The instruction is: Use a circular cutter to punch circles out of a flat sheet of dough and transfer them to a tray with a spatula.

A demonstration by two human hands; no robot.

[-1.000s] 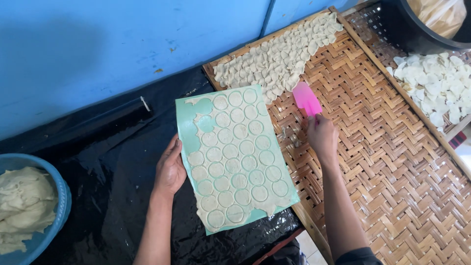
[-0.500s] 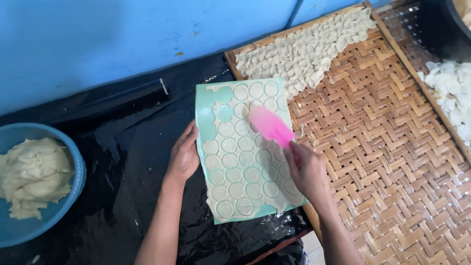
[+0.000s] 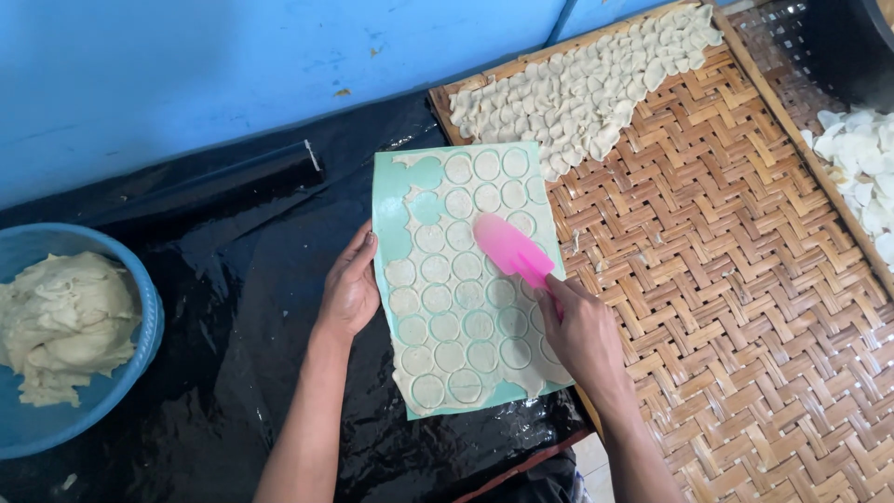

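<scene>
From the head camera, your left hand [image 3: 349, 291] lies open and flat against the left edge of the green mat [image 3: 389, 200], which rests on black plastic sheeting [image 3: 233, 279] and overlaps the woven bamboo tray [image 3: 745, 279]. Your right hand [image 3: 582, 331] is closed around the pink spatula [image 3: 510, 250], its blade seemingly touching the dough rounds [image 3: 461, 326] on the mat. A blue basin [image 3: 149, 321] of dough sits far left
</scene>
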